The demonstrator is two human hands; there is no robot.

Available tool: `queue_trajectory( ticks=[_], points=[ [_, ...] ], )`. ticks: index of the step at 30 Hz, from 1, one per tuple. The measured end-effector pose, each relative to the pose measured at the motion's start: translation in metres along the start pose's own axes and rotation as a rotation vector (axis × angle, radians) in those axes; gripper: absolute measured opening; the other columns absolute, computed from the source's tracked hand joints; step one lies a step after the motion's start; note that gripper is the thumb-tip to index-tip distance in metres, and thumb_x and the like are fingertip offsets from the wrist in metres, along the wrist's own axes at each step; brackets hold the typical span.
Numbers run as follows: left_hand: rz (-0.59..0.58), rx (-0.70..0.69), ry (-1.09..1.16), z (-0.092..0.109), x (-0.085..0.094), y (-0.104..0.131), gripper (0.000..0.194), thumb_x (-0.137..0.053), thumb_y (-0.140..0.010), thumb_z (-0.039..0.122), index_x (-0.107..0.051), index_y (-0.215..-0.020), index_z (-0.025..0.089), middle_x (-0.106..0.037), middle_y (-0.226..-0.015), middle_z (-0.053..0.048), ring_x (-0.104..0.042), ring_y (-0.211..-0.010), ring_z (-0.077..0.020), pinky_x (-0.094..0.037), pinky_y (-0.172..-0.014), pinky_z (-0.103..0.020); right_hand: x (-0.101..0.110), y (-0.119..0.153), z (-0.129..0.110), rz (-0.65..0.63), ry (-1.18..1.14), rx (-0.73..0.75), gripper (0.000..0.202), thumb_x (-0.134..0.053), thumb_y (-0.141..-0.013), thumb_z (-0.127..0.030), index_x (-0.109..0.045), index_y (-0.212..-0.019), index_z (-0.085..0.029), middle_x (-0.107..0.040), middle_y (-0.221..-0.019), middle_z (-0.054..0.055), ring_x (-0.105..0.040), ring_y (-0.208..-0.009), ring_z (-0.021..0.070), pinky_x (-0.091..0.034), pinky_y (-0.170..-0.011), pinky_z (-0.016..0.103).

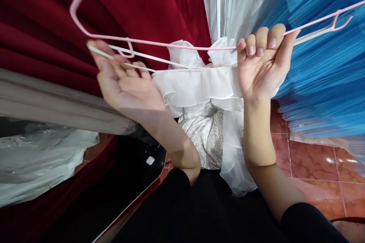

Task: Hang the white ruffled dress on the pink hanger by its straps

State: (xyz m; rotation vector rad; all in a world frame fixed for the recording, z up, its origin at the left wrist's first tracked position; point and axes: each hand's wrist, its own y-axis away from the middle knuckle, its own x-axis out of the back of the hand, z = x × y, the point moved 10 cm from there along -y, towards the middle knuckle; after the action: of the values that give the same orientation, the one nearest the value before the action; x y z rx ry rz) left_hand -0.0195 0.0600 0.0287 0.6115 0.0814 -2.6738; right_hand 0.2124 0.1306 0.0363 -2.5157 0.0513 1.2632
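A pink hanger (182,47) runs across the view, a small hook notch near each end. My right hand (264,55) is closed around its bar on the right. Below it hangs a white dress with a ruffled top (196,85) and a silvery sequined body (207,136). One thin white strap (315,35) lies on the right notch. On the left, another white strap (128,66) is stretched out in a loop, held by the curled fingers of my left hand (128,79), just below the left notch. Part of the dress is hidden behind my right hand and forearm.
Dark red fabric (159,3) hangs behind the hanger, and blue pleated tulle (322,72) on the right. A black surface (114,182) with a small white object (150,160) is at lower left. Plastic-wrapped white material (42,163) lies farther left. Reddish tiles (310,159) cover the floor.
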Motion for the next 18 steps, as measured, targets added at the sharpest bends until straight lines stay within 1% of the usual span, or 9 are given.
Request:
queue_trajectory(
  ticks=[3, 6, 8, 10, 12, 13, 14, 16, 18],
  points=[
    [0.022, 0.002, -0.004, -0.009, -0.012, 0.002, 0.046, -0.04, -0.092, 0.061, -0.054, -0.125, 0.032, -0.066, -0.12, -0.006, -0.052, -0.129, -0.0322, -0.054, -0.098, -0.05, -0.006, -0.001, 0.001, -0.066, -0.049, -0.005, 0.049, -0.035, -0.093, -0.065, -0.044, -0.065, -0.026, -0.022, -0.063, -0.003, -0.03, -0.059, 0.015, -0.048, -0.076, 0.033],
    [0.034, -0.007, 0.027, -0.016, -0.024, 0.008, 0.035, -0.037, -0.098, 0.045, -0.056, -0.121, 0.027, -0.062, -0.127, -0.006, -0.051, -0.131, -0.0273, -0.05, -0.104, -0.045, -0.009, -0.003, 0.005, -0.124, -0.133, -0.008, 0.045, -0.036, -0.096, -0.057, -0.048, -0.066, -0.025, -0.022, -0.063, -0.003, -0.03, -0.058, 0.0131, -0.049, -0.074, 0.03],
    [-0.014, -0.034, 0.138, -0.017, -0.037, 0.012, 0.032, -0.03, -0.099, 0.032, -0.055, -0.117, 0.023, -0.057, -0.134, -0.004, -0.049, -0.132, -0.0211, -0.045, -0.109, -0.039, -0.007, -0.004, 0.004, -0.099, -0.129, 0.011, 0.046, -0.035, -0.096, -0.056, -0.048, -0.065, -0.025, -0.023, -0.062, -0.003, -0.031, -0.058, 0.0129, -0.049, -0.073, 0.029],
    [-0.117, -0.064, 0.307, -0.015, -0.056, 0.017, 0.031, -0.026, -0.099, 0.023, -0.054, -0.112, 0.02, -0.055, -0.134, -0.004, -0.052, -0.129, -0.0149, -0.039, -0.113, -0.032, -0.005, -0.003, 0.002, -0.055, -0.098, 0.01, 0.047, -0.035, -0.097, -0.057, -0.046, -0.065, -0.025, -0.025, -0.061, -0.003, -0.033, -0.057, 0.0133, -0.05, -0.072, 0.028],
    [-0.221, -0.099, 0.437, -0.01, -0.072, 0.021, 0.025, -0.027, -0.101, 0.026, -0.051, -0.102, 0.018, -0.059, -0.12, -0.005, -0.058, -0.12, -0.013, -0.037, -0.113, -0.03, -0.005, 0.0, 0.001, -0.013, -0.08, -0.012, 0.045, -0.033, -0.099, -0.052, -0.045, -0.065, -0.025, -0.029, -0.06, -0.002, -0.035, -0.057, 0.0135, -0.051, -0.073, 0.027],
    [-0.251, -0.125, 0.466, -0.007, -0.077, 0.023, 0.025, -0.029, -0.102, 0.031, -0.05, -0.097, 0.018, -0.06, -0.108, -0.004, -0.061, -0.112, -0.0131, -0.038, -0.112, -0.031, -0.004, 0.002, 0.001, 0.005, -0.07, -0.028, 0.044, -0.032, -0.1, -0.049, -0.044, -0.065, -0.025, -0.031, -0.06, -0.002, -0.036, -0.057, 0.0136, -0.051, -0.073, 0.027],
    [-0.265, -0.156, 0.48, -0.004, -0.08, 0.024, 0.027, -0.03, -0.103, 0.035, -0.048, -0.093, 0.017, -0.058, -0.095, -0.003, -0.064, -0.103, -0.0127, -0.04, -0.111, -0.032, -0.003, 0.004, 0.001, 0.022, -0.06, -0.041, 0.043, -0.031, -0.1, -0.047, -0.044, -0.066, -0.025, -0.033, -0.059, -0.002, -0.037, -0.057, 0.0136, -0.052, -0.073, 0.027],
    [-0.259, -0.216, 0.492, 0.0, -0.08, 0.024, 0.032, -0.026, -0.103, 0.038, -0.045, -0.087, 0.017, -0.047, -0.077, 0.001, -0.063, -0.083, -0.0098, -0.045, -0.106, -0.033, -0.001, 0.007, 0.002, 0.034, -0.049, -0.059, 0.044, -0.032, -0.099, -0.052, -0.042, -0.066, -0.025, -0.036, -0.058, -0.003, -0.039, -0.056, 0.0133, -0.054, -0.072, 0.027],
    [-0.248, -0.235, 0.516, 0.0, -0.079, 0.022, 0.036, -0.019, -0.104, 0.035, -0.042, -0.083, 0.018, -0.038, -0.07, 0.003, -0.056, -0.07, -0.0068, -0.049, -0.099, -0.032, 0.0, 0.007, 0.003, 0.001, -0.063, -0.075, 0.047, -0.035, -0.095, -0.061, -0.045, -0.066, -0.025, -0.038, -0.056, -0.004, -0.044, -0.056, 0.012, -0.056, -0.073, 0.028]
  ],
)
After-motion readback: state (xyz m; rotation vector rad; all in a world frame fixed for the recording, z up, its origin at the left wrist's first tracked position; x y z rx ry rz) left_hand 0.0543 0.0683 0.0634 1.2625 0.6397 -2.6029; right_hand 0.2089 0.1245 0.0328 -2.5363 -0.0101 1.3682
